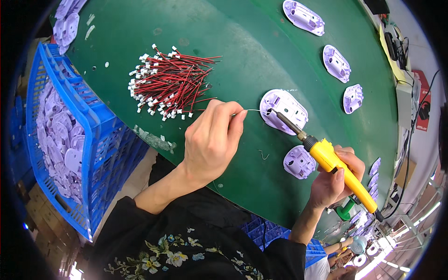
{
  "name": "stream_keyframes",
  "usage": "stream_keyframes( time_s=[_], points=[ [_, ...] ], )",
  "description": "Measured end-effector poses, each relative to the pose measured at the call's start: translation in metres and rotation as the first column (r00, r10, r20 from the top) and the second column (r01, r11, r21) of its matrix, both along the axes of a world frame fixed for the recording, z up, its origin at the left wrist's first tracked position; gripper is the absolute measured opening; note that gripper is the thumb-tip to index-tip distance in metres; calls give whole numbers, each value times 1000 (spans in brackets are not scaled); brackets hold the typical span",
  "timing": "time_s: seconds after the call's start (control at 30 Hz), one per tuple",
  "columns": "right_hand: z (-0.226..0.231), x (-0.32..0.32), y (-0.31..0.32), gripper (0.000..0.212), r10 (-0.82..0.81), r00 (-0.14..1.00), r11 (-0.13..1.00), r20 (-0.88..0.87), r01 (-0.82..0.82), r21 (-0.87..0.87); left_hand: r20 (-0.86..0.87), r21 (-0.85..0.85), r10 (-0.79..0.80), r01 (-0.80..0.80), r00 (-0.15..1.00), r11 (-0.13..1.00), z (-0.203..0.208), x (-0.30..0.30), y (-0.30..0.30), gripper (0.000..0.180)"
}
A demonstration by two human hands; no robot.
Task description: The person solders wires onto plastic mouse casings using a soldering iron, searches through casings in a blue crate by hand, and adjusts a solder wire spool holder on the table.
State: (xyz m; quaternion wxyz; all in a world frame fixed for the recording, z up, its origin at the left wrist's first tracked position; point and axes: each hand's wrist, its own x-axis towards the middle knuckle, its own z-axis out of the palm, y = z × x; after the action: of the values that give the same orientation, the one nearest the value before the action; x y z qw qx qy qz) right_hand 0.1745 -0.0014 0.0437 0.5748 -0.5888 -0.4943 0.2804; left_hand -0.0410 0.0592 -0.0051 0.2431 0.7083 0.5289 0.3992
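My left hand (pixel 211 140) pinches a thin silvery solder wire (pixel 253 110) between thumb and fingertips. The wire reaches right to a pale purple plastic shell (pixel 293 109) lying on the green table. In my right hand (pixel 332 184) is a yellow soldering iron (pixel 327 157), its dark tip over the shell's left part, close to the wire's end. Left of my left hand lies a heap of red and black leads (pixel 175 79) with white connectors. A smaller rounded purple part (pixel 299 162) sits just below the shell, near the iron.
Several purple shells (pixel 337 64) curve along the table's far right. A blue crate (pixel 95 116) full of purple shells stands left, beside the table edge. A green spool (pixel 345 208) is behind my right hand, and the iron's black cord (pixel 405 172) runs right. Another person (pixel 326 266) is at lower right.
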Motion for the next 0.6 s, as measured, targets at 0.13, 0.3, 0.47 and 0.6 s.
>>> stream_keyframes(
  time_s=[0.13,0.3,0.47,0.6],
  points=[
    [-2,-3,0,31,33,999,999,24,-33,-4,-3,22,-10,10,1000,1000,0,1,0,13],
    [-2,-4,1,30,40,998,999,43,-40,-1,13,5,11,-11,1000,1000,0,1,-1,13],
    [-5,-7,4,31,62,991,997,121,-66,31,6,-7,8,-8,1000,1000,2,-3,-3,13],
    [-2,-10,4,30,54,988,997,148,-62,53,19,3,10,-10,1000,1000,1,-3,-3,13]
  ],
)
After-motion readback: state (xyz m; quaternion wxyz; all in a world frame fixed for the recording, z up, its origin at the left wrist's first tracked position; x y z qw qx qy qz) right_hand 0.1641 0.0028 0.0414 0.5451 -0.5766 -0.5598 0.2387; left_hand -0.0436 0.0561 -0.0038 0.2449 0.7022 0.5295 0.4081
